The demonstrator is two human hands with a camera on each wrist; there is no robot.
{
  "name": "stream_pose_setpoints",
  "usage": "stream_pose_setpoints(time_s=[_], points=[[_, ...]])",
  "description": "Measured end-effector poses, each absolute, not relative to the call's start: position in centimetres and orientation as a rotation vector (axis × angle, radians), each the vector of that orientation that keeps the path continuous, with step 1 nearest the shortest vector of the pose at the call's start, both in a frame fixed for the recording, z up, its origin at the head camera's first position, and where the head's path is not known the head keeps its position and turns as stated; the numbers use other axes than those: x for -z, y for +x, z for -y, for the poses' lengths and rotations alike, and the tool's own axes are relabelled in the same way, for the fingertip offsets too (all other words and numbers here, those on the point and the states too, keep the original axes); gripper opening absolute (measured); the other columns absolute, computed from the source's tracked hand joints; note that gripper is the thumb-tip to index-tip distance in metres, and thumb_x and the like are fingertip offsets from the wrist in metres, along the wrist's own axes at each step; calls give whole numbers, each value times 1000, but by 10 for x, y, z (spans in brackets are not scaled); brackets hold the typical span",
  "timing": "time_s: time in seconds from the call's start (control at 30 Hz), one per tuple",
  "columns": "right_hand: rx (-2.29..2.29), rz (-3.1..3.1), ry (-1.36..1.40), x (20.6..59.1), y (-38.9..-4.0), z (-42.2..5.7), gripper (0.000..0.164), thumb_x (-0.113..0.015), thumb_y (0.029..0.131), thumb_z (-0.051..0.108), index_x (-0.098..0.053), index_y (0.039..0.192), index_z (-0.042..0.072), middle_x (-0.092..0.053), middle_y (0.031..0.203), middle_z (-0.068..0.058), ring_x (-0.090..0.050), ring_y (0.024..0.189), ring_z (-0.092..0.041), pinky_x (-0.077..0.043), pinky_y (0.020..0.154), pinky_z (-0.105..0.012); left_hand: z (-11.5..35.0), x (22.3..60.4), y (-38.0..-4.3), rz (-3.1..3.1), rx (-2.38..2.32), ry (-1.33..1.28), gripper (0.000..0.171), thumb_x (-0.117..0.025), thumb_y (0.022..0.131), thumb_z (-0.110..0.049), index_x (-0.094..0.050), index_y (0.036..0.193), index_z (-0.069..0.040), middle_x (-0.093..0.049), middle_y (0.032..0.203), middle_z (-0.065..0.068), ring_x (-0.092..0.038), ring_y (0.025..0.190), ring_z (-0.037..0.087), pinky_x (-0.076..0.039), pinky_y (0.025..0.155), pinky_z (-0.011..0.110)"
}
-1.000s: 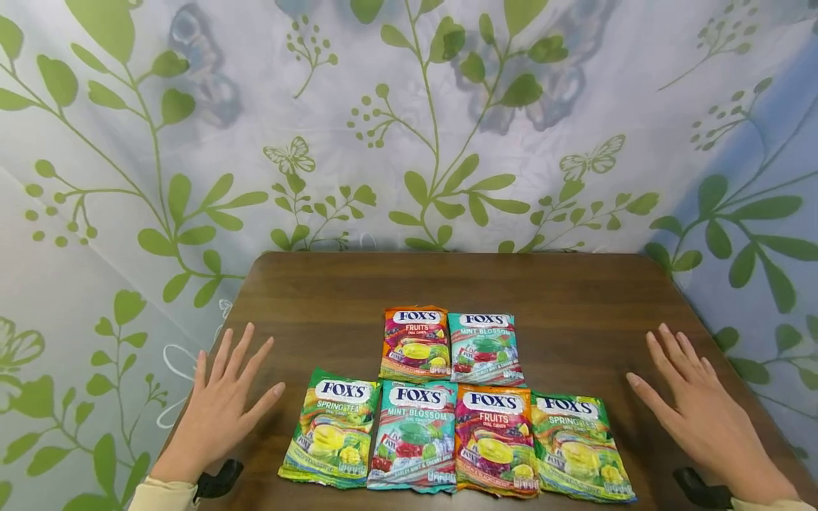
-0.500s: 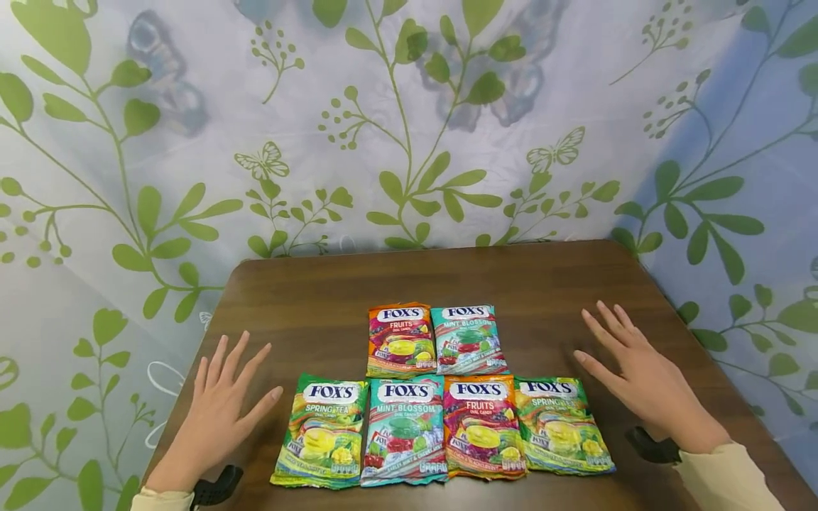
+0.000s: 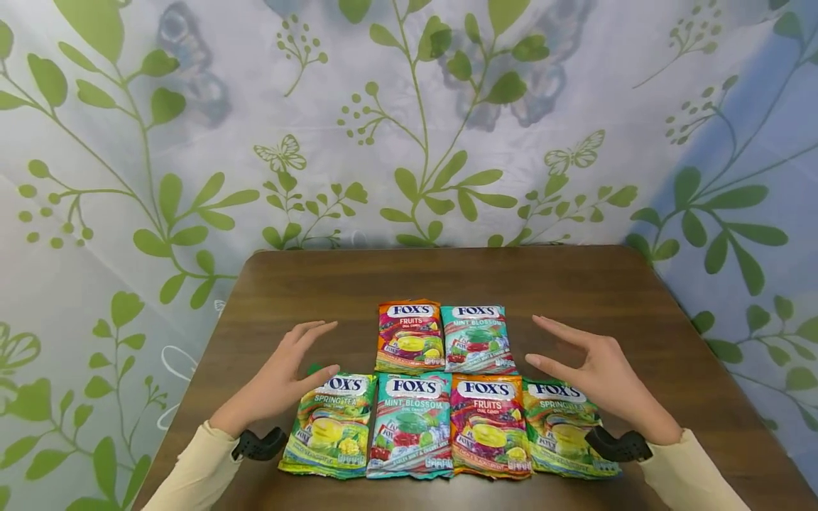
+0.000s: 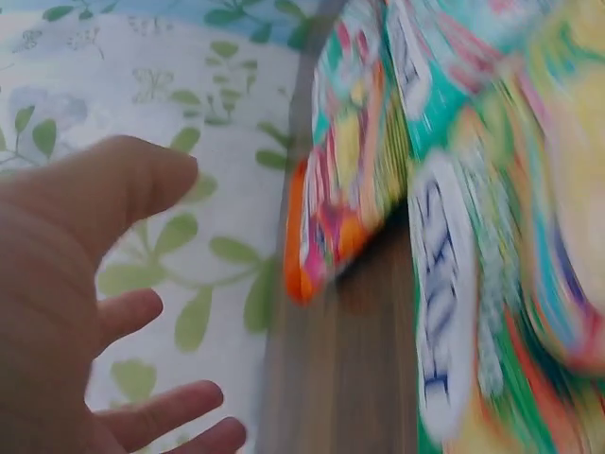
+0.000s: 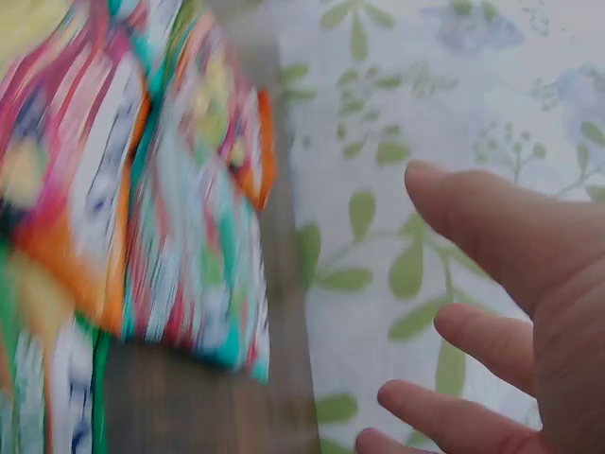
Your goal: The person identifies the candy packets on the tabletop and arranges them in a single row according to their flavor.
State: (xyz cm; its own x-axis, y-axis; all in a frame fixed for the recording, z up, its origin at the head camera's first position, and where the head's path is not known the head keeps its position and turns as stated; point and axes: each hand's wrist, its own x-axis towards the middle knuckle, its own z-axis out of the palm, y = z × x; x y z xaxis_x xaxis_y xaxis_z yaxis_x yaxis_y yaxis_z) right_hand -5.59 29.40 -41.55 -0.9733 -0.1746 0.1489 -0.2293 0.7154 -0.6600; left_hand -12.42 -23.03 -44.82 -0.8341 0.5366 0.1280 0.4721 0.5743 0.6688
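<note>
Two bags of candy lie side by side in a back row, an orange Fruits bag (image 3: 410, 339) and a teal Mint Blossom bag (image 3: 478, 341). In front of them runs a longer row: a green Spring Tea bag (image 3: 329, 429), another Mint Blossom bag (image 3: 411, 426), another Fruits bag (image 3: 490, 426) and a second Spring Tea bag (image 3: 562, 429). My left hand (image 3: 289, 375) hovers by the left Spring Tea bag, its thumb overlapping the top corner in the head view. Above the right Spring Tea bag is my right hand (image 3: 601, 369). Both hands hold nothing, fingers extended and palms facing inward.
The bags lie flat on a dark brown wooden table (image 3: 287, 284). A pale cloth (image 3: 383, 128) printed with green leaves and butterflies hangs behind the table and along its sides. Each wrist wears a black strap-on device (image 3: 260, 445).
Both hands have moved inward from the table's sides toward the bags, turning from palm-down to palms facing each other. The bags stay where they were; the head view has shifted slightly.
</note>
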Motion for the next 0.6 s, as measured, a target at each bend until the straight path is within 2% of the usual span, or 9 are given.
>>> stream_pose_setpoints(time_s=[0.03, 0.1, 0.17, 0.3, 0.43, 0.6], points=[[-1165, 2835, 333, 415, -59, -289, 67, -84, 100, 35, -57, 161, 28, -64, 152, -18, -72, 120, -44, -63, 84, -54, 226, 448, -128, -2674, -1136, 874, 75, -75, 107, -38, -39, 170, -25, -38, 167, 11, -39, 152, 43, -41, 112, 73], [-1295, 2825, 332, 415, -64, -280, 66, -84, 100, 35, -57, 161, 29, -64, 152, -15, -74, 119, -41, -65, 83, -44, 220, 447, -135, -2607, -1186, 880, 76, -77, 105, -37, -39, 170, -22, -41, 164, 11, -44, 149, 44, -43, 113, 70], [-1395, 2809, 340, 416, -70, -271, 65, -84, 100, 34, -58, 160, 27, -59, 158, -12, -72, 122, -38, -64, 89, -42, 213, 448, -141, -2547, -1231, 871, 78, -79, 104, -34, -39, 170, -20, -43, 161, 13, -46, 147, 46, -45, 113, 67], [-1512, 2772, 327, 419, -83, -255, 66, -87, 98, 34, -61, 158, 25, -64, 153, -7, -68, 131, -34, -63, 87, -33, 202, 452, -152, -2483, -1281, 814, 79, -82, 103, -28, -40, 168, -16, -46, 159, 19, -51, 142, 48, -49, 111, 63], [-1587, 2734, 318, 429, -97, -239, 65, -88, 96, 33, -64, 156, 23, -69, 147, -11, -68, 130, -39, -62, 87, -34, 191, 457, -159, -2438, -1307, 740, 76, -82, 103, -26, -41, 166, -14, -51, 154, 24, -59, 134, 45, -53, 108, 58], [-1721, 2698, 325, 441, -111, -220, 63, -89, 96, 30, -66, 154, 20, -68, 145, -18, -70, 125, -41, -64, 85, -38, 178, 465, -166, -2390, -1320, 690, 72, -79, 105, -23, -42, 165, -8, -54, 149, 28, -63, 128, 43, -57, 102, 55]])
